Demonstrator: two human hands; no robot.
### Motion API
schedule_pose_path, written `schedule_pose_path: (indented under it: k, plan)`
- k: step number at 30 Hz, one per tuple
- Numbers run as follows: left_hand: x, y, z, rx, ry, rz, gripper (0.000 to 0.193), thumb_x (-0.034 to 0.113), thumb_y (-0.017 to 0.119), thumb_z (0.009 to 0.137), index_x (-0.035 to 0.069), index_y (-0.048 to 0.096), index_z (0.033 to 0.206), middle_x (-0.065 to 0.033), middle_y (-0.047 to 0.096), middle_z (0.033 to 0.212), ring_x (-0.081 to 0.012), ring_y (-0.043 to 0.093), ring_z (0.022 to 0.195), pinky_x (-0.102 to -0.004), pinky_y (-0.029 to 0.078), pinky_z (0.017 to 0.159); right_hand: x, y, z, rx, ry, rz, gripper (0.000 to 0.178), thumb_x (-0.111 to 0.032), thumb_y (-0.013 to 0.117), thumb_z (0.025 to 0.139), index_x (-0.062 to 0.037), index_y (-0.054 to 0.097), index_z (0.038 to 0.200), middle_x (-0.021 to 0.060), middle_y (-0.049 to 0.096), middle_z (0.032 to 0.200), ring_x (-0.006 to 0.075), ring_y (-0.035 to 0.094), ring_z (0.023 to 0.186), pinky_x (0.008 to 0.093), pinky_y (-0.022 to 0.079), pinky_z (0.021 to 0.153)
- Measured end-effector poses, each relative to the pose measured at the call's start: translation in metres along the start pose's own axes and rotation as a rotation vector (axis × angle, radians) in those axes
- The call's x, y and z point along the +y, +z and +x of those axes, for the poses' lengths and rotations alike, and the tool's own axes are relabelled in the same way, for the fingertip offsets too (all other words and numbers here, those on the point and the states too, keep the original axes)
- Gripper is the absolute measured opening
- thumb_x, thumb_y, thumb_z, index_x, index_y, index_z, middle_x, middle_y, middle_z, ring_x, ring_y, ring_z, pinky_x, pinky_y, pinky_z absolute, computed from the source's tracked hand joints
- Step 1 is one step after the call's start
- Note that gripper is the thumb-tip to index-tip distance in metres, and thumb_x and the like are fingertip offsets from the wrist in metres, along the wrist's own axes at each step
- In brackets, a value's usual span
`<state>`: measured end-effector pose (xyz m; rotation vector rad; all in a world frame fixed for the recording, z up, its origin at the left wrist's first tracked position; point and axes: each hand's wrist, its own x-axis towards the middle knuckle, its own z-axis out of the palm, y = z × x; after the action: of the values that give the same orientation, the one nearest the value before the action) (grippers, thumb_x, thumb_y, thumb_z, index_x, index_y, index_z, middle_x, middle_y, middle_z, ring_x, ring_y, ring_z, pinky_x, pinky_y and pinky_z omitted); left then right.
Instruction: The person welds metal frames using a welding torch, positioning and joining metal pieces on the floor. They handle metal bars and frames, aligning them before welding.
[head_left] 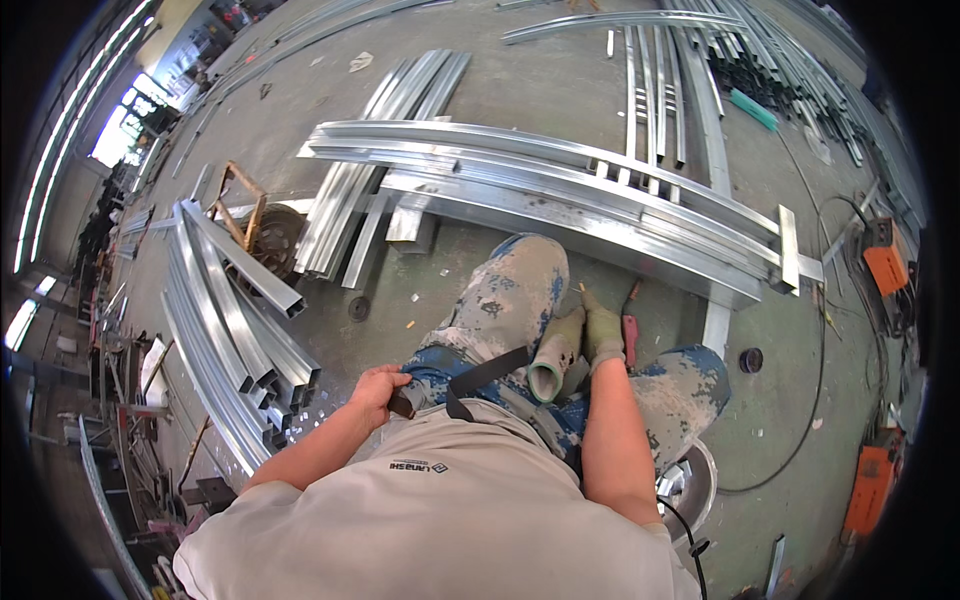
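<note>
Here, hands (378,392) on strap (488,372), glove (556,352).

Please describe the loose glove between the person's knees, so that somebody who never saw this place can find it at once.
Start at the long curved steel frame lying on the floor before the seated person. Just below it are the two paint-stained knees, and the right hand, already gloved, rests between them. The loose glove lies beside it, its round cuff opening facing the camera.
</note>
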<state>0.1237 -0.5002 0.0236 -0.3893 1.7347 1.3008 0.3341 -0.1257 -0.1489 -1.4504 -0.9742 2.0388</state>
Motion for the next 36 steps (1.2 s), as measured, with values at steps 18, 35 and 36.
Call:
schedule_pose_path:
  k: [18,35,36]
  plan:
    - [-0.004,-0.017,0.018,-0.137,0.068,-0.133,0.046,-0.017,0.053,0.092,0.003,0.061,0.133,-0.0196,0.070,0.120,-0.0346,0.071,0.105,-0.0500,0.061,0.095,-0.033,0.003,-0.039,0.090,-0.003,-0.275,0.087,-0.063,0.076,0.085,0.0121,0.068,0.128,0.0247,0.074,0.121,0.0310,0.073,0.106,0.0425,0.056,0.092]
    - [0.039,0.007,-0.029,-0.228,0.122,0.638,0.050,-0.013,0.074,0.088,0.007,0.066,0.133,0.0007,0.063,0.082,-0.0116,0.061,0.072,-0.0272,0.049,0.064,-0.046,0.012,-0.060,0.115,0.044,-0.367,0.072,-0.058,0.073,0.084,0.0055,0.075,0.120,0.0201,0.077,0.117,0.0296,0.073,0.104,0.0417,0.054,0.092]
    - [0.041,0.013,-0.030,-0.184,0.069,0.568,0.049,-0.015,0.072,0.088,0.007,0.067,0.131,0.0016,0.061,0.078,-0.0117,0.061,0.069,-0.0271,0.049,0.062,-0.050,0.013,-0.066,0.098,0.028,-0.346,0.071,-0.056,0.074,0.085,0.0054,0.075,0.119,0.0193,0.077,0.114,0.0286,0.073,0.102,0.0413,0.055,0.091]
